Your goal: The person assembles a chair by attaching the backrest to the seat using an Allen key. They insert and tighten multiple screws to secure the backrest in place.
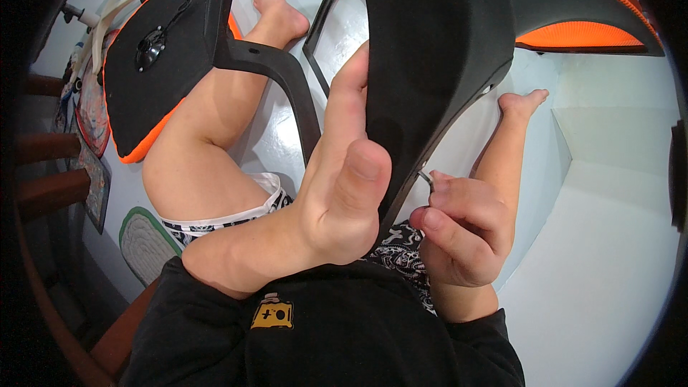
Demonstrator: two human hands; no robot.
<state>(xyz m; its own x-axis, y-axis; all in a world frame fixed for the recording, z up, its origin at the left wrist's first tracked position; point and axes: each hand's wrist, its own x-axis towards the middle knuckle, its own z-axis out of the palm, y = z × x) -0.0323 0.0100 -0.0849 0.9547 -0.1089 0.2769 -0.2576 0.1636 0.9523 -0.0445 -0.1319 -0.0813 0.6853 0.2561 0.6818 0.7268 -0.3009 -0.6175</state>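
Black and broad, the panel stands between the left hand and the right hand. The left reaches up from a bent forearm, thumb on the near side, fingers passing behind the panel's left edge; whether its grip is clamped, I cannot tell. The right, fingers curled, has its grip clamped on a small metal key at the panel's right edge. Pale, glossy floor spreads beneath the bare legs. At left, a black fitting lies on an orange-rimmed cushion, near brown wooden rails; at upper right is an orange mesh piece.
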